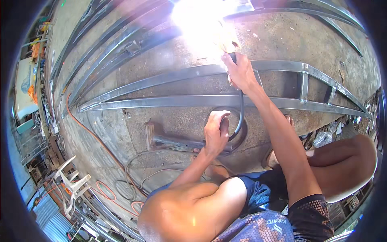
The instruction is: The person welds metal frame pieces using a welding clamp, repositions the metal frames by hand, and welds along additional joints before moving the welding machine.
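My right hand [242, 72] is closed around a dark welding electrode holder [231, 57], beyond the nearer steel frame. A glaring white arc [199, 18] hides the electrode tip and the metal there. From the holder a thick black cable [241, 111] curves back toward my left hand [217, 131]. The left fingers are curled toward the thumb above the floor, near the cable; a dark patch shows between them, and what it is I cannot make out. Just left of that hand lies a metal hammer [150, 135] with a long handle. In front of me rests the welded steel frame [193, 101], its long bars joined by short uprights.
More steel bars [109, 50] lie across the far floor. An orange hose [94, 136] and loose cables run along the left. A broken white plastic chair [72, 185] stands at lower left. Clear plastic scrap [322, 139] lies by my right knee [358, 157]. My legs are folded close to the frame.
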Demonstrator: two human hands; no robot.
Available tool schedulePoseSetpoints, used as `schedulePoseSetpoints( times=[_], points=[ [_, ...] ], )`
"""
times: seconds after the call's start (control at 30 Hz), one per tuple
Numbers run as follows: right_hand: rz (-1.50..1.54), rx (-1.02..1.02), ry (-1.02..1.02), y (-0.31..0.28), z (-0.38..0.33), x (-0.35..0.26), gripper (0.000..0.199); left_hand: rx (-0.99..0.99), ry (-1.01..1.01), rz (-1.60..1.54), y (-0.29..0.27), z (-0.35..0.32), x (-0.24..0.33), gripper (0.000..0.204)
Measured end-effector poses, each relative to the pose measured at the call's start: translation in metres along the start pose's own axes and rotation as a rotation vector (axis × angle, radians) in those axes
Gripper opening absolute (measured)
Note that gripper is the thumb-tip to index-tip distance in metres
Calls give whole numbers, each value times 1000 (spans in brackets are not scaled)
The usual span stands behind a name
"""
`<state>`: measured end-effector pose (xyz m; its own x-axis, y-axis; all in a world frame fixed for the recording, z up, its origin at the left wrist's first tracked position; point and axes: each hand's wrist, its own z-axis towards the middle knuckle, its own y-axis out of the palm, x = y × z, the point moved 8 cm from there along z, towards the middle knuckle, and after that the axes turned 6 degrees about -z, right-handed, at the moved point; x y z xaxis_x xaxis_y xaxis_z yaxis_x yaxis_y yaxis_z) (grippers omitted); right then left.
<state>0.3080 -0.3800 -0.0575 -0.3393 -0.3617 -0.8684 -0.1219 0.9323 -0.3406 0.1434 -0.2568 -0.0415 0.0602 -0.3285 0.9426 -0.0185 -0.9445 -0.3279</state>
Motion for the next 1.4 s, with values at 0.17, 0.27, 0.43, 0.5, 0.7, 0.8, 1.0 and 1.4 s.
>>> schedulePoseSetpoints(
  times=[0.17, 0.27, 0.43, 0.5, 0.7, 0.8, 1.0, 1.4],
  points=[
    [-2, 9, 14, 1, -3, 1, 45, 37, 10, -55, -5, -3, -3, 21],
    [4, 71, -38, -4, -1, 8, 48, 39, 32, -23, -3, -1, -3, 21],
    [27, 21, 25, -3, 0, 9, 50, 23, -6, -23, -2, 0, -4, 20],
    [15, -12, 83, -1, -1, 9, 50, 26, -25, -22, -2, 0, -3, 20],
    [-24, -15, 103, -1, -1, 3, 49, 51, 42, -14, -3, 0, -4, 21],
    [22, -53, 113, 3, 0, 7, 47, 19, 4, 1, -1, 1, -4, 23],
    [-12, -85, 131, 4, 2, 10, 42, 12, -2, 34, -1, -1, -4, 24],
    [54, 15, 58, -1, 1, 13, 50, 57, 45, -15, -4, 0, -2, 22]
  ],
)
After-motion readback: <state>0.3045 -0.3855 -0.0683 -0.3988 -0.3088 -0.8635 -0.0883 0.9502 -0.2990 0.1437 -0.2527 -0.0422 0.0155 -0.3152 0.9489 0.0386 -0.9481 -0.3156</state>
